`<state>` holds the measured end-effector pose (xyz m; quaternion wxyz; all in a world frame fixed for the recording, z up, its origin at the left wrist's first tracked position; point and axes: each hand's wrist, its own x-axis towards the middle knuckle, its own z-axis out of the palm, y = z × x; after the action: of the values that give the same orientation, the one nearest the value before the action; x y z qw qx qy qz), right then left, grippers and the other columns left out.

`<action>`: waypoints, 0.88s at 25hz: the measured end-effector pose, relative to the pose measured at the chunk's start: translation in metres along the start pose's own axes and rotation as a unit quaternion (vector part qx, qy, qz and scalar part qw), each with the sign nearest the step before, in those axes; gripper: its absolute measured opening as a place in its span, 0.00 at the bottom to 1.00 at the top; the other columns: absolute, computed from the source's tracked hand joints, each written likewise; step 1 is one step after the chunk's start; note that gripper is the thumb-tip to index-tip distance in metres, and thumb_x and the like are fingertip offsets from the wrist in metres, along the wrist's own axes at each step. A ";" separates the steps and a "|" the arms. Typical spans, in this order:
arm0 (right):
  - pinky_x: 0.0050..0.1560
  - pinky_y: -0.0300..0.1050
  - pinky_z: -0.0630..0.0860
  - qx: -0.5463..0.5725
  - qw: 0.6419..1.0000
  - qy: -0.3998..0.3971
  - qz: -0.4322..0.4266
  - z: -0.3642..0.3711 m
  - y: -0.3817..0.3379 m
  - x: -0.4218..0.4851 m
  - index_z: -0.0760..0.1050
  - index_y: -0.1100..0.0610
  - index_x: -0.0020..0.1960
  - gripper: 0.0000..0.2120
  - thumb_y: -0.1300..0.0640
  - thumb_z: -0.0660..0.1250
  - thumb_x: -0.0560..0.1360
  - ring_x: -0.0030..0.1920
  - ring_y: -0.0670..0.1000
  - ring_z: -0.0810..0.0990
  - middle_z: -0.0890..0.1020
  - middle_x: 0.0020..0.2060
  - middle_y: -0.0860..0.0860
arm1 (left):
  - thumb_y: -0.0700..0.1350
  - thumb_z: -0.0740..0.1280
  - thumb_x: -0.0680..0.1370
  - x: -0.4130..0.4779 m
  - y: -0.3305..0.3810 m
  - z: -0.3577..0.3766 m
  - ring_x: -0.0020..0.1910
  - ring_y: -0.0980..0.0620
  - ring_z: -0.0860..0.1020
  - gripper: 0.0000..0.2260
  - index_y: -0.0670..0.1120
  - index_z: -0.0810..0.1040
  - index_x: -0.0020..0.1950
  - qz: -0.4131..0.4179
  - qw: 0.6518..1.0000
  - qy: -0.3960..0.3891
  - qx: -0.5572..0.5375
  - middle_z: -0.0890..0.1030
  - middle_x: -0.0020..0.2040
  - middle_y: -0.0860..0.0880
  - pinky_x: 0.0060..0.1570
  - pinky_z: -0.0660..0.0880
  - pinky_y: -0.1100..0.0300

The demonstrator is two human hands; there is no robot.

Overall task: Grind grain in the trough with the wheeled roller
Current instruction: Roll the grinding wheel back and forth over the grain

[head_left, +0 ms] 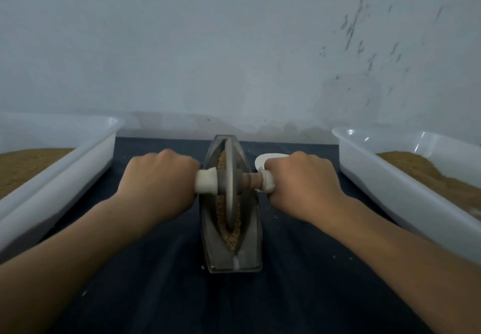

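Clamped round the wrapped handle ends of the roller [230, 177] with left grip [158, 177] and right grip [299, 180], one each side, likely to keep it upright on grain [230, 238] in the trough [250, 250] on the desk [156, 294].

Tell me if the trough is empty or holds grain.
Holds grain: tan grain lies in the trough, ahead of and behind the roller standing in it.

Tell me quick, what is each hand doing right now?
Left hand: closed, gripping the wheeled roller's left handle.
Right hand: closed, gripping its right handle.
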<state>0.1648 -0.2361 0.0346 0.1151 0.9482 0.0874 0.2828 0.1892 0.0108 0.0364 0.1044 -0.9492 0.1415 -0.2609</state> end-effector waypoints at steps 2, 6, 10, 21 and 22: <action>0.27 0.40 0.58 0.027 0.999 -0.029 0.028 0.018 0.003 0.017 0.72 0.47 0.37 0.04 0.51 0.65 0.63 0.28 0.48 0.68 0.71 0.28 0.45 | 0.52 0.66 0.73 0.022 0.003 0.008 0.29 0.51 0.65 0.02 0.55 0.75 0.43 0.003 1.000 -0.001 0.012 0.66 0.33 0.54 0.31 0.63 0.56; 0.28 0.40 0.54 0.043 0.997 -0.006 0.068 0.048 0.007 0.050 0.71 0.45 0.37 0.07 0.44 0.66 0.71 0.29 0.49 0.66 0.70 0.29 0.44 | 0.50 0.67 0.74 0.062 0.003 0.023 0.32 0.48 0.68 0.02 0.54 0.78 0.46 0.008 0.999 0.016 0.039 0.65 0.33 0.52 0.30 0.63 0.56; 0.29 0.40 0.55 0.060 0.996 0.026 0.065 0.059 0.011 0.064 0.72 0.46 0.36 0.11 0.39 0.62 0.68 0.28 0.47 0.64 0.70 0.28 0.44 | 0.46 0.67 0.73 0.074 0.001 0.035 0.27 0.49 0.64 0.01 0.52 0.77 0.42 0.003 0.998 0.054 0.045 0.67 0.32 0.50 0.26 0.55 0.60; 0.29 0.44 0.56 0.030 0.999 0.002 0.031 0.020 -0.003 0.025 0.72 0.48 0.44 0.06 0.51 0.69 0.71 0.34 0.53 0.72 0.74 0.34 0.47 | 0.48 0.68 0.74 0.019 0.009 0.015 0.29 0.50 0.64 0.08 0.52 0.68 0.41 -0.022 0.999 0.043 0.007 0.61 0.31 0.53 0.28 0.57 0.57; 0.29 0.43 0.57 0.032 0.999 -0.005 0.029 0.014 -0.005 0.018 0.73 0.48 0.44 0.06 0.52 0.68 0.70 0.34 0.52 0.71 0.74 0.34 0.46 | 0.48 0.68 0.73 0.009 0.010 0.011 0.29 0.50 0.63 0.09 0.52 0.67 0.41 -0.022 0.999 0.037 0.005 0.61 0.31 0.53 0.27 0.57 0.57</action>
<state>0.1872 -0.2296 0.0310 0.0773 0.9548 0.0685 0.2786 0.2004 -0.0001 0.0291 0.0981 -0.9414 0.1226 -0.2985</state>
